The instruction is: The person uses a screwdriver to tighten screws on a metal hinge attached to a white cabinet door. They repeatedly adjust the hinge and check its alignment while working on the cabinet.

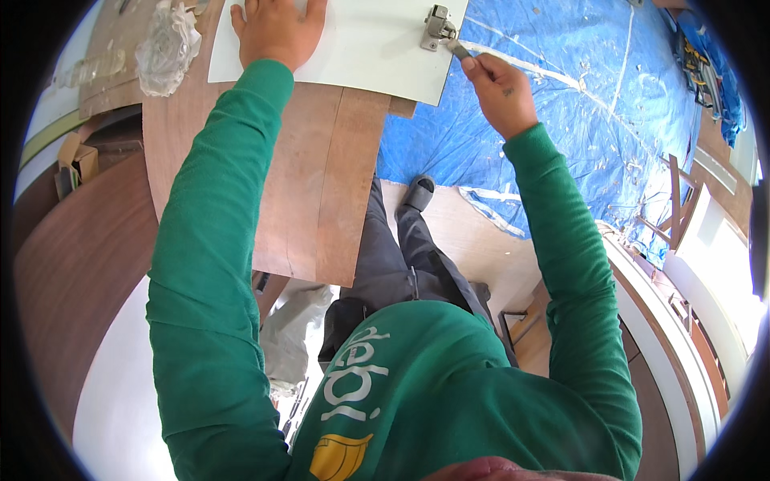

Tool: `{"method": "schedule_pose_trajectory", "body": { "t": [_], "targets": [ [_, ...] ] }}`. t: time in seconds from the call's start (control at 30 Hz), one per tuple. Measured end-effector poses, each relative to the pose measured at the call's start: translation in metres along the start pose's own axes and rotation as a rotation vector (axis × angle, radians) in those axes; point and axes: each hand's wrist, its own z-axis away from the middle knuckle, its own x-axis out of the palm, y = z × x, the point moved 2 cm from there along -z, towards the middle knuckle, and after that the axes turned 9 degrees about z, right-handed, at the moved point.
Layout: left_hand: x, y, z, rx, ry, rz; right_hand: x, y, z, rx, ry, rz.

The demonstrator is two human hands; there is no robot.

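Observation:
A white panel [361, 60] lies on a brown wooden board at the top of the view. My left hand [277, 30] rests flat on the panel with its fingers spread, some of them cut off by the frame's edge. A metal cabinet hinge [438, 29] sits on the panel near its right edge. Beside the hinge, my right hand [504, 92] pinches a small grey, flat piece [459, 50] between thumb and fingers. The far end of this piece meets the hinge; whether it is a tool or part of the hinge I cannot tell.
The brown wooden board [297, 176] reaches toward my body under the panel. Crumpled clear plastic [167, 50] lies at the upper left. A blue tarp [585, 104] with scattered bits covers the floor to the right. A wooden frame [672, 200] stands at the right.

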Motion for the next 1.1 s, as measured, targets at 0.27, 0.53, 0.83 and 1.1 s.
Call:
{"method": "schedule_pose_trajectory", "body": {
  "t": [0.27, 0.53, 0.83, 1.1],
  "targets": [
    [-0.001, 0.003, 0.0, -0.001, -0.004, 0.013, -0.002, 0.004, 0.004, 0.04, -0.035, 0.0],
    [-0.001, 0.003, 0.001, 0.001, 0.016, 0.017, -0.001, 0.002, -0.004, 0.068, -0.035, 0.0],
    [0.0, 0.002, 0.0, 0.025, 0.041, 0.022, 0.003, -0.006, -0.002, 0.152, -0.057, -0.111],
    [-0.005, 0.008, -0.002, 0.018, 0.004, 0.032, -0.007, -0.009, -0.023, 0.19, -0.033, -0.171]
  ]
}}
